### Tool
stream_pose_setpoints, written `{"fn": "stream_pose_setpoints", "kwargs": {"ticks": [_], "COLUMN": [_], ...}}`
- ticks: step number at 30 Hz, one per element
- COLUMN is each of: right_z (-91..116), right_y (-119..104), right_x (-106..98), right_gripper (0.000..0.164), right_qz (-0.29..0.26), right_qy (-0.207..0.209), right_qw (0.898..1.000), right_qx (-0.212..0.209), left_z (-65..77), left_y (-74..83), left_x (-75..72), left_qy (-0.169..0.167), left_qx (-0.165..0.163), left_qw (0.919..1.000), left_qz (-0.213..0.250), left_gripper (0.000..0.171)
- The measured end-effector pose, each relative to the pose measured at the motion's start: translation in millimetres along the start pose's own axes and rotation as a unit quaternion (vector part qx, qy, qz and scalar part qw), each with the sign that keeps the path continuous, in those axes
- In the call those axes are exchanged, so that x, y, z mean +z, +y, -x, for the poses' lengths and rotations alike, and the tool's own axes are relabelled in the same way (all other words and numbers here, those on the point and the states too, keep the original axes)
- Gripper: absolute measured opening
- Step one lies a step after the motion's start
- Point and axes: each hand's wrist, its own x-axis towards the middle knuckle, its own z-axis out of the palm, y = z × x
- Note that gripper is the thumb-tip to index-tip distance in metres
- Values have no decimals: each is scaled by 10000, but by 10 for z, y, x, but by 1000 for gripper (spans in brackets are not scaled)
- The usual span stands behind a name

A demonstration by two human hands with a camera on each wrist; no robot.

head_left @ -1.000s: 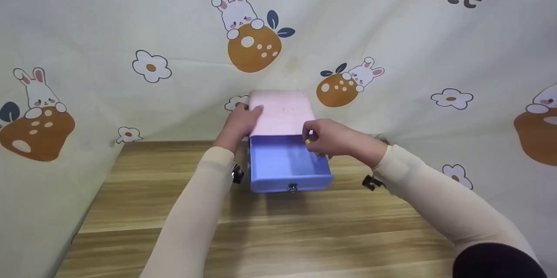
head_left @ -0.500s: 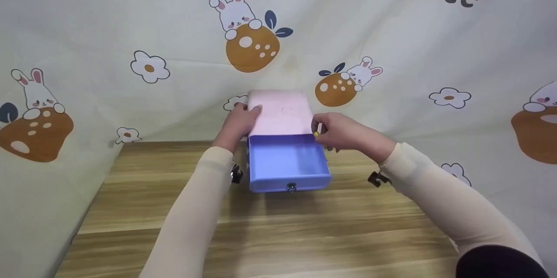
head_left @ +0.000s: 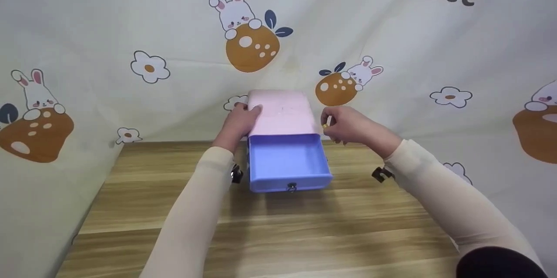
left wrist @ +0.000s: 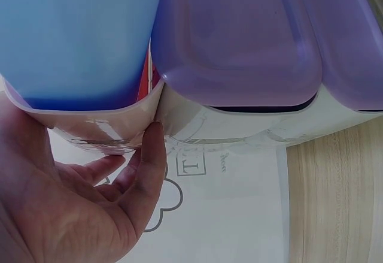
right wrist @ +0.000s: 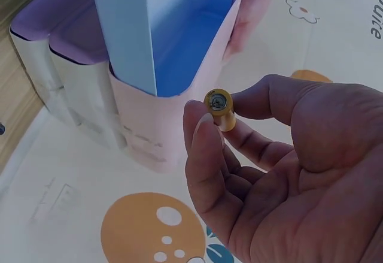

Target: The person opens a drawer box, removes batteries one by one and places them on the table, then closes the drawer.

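Observation:
A small drawer cabinet (head_left: 283, 112) with a pink top stands at the back of the table, its blue drawer (head_left: 290, 183) pulled out toward me. My left hand (head_left: 237, 123) holds the cabinet's left top edge, thumb on the pink top and fingers down the side; the left wrist view shows these fingers (left wrist: 152, 167) against the casing below the blue drawer. Just right of the cabinet, my right hand (head_left: 350, 125) pinches a small gold-yellow battery (right wrist: 220, 108) between thumb and fingertips. One round metal end of the battery faces the right wrist camera.
Two purple drawers (left wrist: 239, 41) sit closed below the blue one. A red strip (left wrist: 144, 82) shows between blue drawer and casing. The wooden table (head_left: 278, 234) extends in front; a printed cloth (head_left: 182, 21) with rabbits hangs close behind the cabinet.
My right hand has moved right and slightly away from me with the battery, from over the blue drawer's right edge to beside the cabinet. The left hand and the drawer have stayed put.

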Motion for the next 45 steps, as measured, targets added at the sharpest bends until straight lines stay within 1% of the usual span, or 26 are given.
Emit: {"fn": "stream_pose_setpoints", "kwargs": {"ticks": [7,13,20,25,32,39,45], "right_z": [-41,-74,-106,-146,-200,-243,-311], "right_y": [91,168,254,326,420,488,530], "right_x": [-43,-55,-74,-82,-60,-28,-5], "right_gripper": [13,9,10,9,9,10,9], "right_qz": [-92,-38,-156,-148,-200,-175,-171], "right_qy": [193,293,497,639,842,894,976], "right_qw": [9998,9995,9986,9977,9961,9955,9945], "right_qx": [29,148,109,151,157,267,331], "left_z": [-1,5,-13,0,1,1,-18], "left_y": [12,11,9,11,7,5,-4], "left_x": [2,4,8,0,-1,12,7], "left_qy": [-18,-96,7,-40,5,-49,-44], "left_qx": [9,-89,-34,-62,15,-88,-90], "left_qw": [10000,9998,10000,9999,10000,9999,9999], "left_qz": [9,122,-3,79,53,78,54], "left_gripper": [84,83,81,80,81,82,82]}}
